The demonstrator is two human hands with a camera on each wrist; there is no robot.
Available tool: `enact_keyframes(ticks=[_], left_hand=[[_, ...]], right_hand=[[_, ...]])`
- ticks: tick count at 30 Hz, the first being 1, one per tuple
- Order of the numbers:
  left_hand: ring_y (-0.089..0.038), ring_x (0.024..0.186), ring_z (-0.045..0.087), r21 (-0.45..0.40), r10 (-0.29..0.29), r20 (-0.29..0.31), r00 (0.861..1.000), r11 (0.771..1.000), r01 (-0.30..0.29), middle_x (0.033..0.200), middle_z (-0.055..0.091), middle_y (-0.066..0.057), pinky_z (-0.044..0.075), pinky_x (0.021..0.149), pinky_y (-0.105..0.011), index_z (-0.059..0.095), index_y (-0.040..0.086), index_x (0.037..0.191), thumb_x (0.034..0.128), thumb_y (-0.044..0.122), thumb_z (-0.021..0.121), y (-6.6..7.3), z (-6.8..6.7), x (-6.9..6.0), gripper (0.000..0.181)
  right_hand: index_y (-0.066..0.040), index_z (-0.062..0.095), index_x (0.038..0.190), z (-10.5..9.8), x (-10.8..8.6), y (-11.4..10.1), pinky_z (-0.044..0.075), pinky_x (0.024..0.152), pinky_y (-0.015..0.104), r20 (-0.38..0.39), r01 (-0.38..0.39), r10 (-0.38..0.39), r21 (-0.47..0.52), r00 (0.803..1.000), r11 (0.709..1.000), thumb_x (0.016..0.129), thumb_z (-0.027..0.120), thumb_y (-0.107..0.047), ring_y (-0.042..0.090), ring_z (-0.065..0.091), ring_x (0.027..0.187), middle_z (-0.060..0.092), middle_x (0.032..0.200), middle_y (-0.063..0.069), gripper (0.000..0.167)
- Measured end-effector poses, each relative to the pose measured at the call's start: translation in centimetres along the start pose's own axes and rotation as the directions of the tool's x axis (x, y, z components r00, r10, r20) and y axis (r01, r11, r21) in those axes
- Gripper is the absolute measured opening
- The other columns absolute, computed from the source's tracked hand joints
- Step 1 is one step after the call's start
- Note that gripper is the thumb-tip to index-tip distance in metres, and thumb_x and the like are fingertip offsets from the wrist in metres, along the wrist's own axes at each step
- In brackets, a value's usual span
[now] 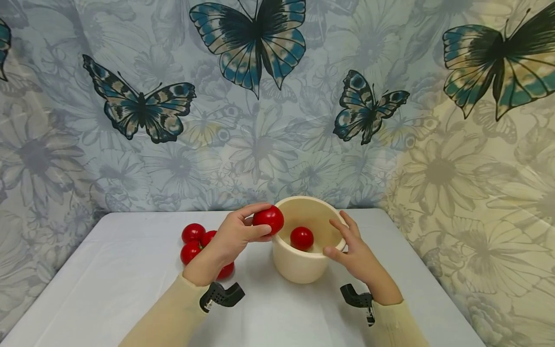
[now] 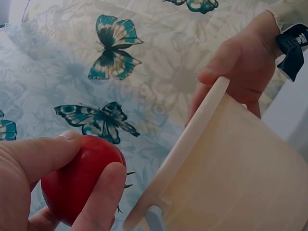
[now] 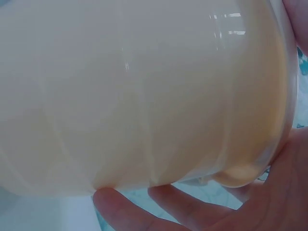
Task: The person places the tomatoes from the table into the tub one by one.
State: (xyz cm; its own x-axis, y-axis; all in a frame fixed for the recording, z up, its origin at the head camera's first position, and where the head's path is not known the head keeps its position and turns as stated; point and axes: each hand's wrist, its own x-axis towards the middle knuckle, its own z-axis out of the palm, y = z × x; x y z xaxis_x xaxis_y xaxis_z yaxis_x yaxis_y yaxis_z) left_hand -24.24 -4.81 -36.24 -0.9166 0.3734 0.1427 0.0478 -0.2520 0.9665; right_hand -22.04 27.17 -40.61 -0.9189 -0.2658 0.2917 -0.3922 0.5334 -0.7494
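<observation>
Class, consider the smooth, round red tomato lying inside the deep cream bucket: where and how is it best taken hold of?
The tomato is probably best gripped around its widest sides, coming from above: it is round, so opposite sides should give a balanced hold, and it lies inside the bucket, whose wall blocks a sideways approach while its mouth is open.

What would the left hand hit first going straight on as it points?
Probably the bucket, with the held tomato leading; depth is unclear, so the left hand may pass above it.
</observation>
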Motion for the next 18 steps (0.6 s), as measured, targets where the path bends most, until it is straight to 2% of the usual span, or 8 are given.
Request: enact_keyframes(ticks=[11,18], left_hand=[[-0.035,0.115,0.057,0.048,0.029,0.024,0.999,0.998,-0.031,0.138,0.050,-0.018,0.058,0.084,-0.044,0.055,0.000,0.140,0.0895,-0.006,0.070,-0.7,1.3,1.3,0.053],[-0.035,0.126,0.050,0.092,0.058,0.022,0.998,0.994,-0.060,0.145,0.047,-0.011,0.058,0.083,-0.043,0.059,0.005,0.139,0.0888,-0.005,0.071,-1.1,2.0,2.0,0.052]], right_hand=[[-0.001,0.038,0.151,0.0,0.1,0.0,0.051,0.090,0.060,-0.006,0.008,-0.008,-0.004,1.000,1.000,0.090,0.076,-0.025,0.056,0.032,0.134,0.001,0.163,0.016,0.076],[-0.001,0.039,0.151,0.1,-0.1,-0.2,0.050,0.091,0.060,-0.004,0.002,-0.002,0.014,1.000,1.000,0.090,0.076,-0.024,0.055,0.029,0.136,0.001,0.163,0.016,0.075]])
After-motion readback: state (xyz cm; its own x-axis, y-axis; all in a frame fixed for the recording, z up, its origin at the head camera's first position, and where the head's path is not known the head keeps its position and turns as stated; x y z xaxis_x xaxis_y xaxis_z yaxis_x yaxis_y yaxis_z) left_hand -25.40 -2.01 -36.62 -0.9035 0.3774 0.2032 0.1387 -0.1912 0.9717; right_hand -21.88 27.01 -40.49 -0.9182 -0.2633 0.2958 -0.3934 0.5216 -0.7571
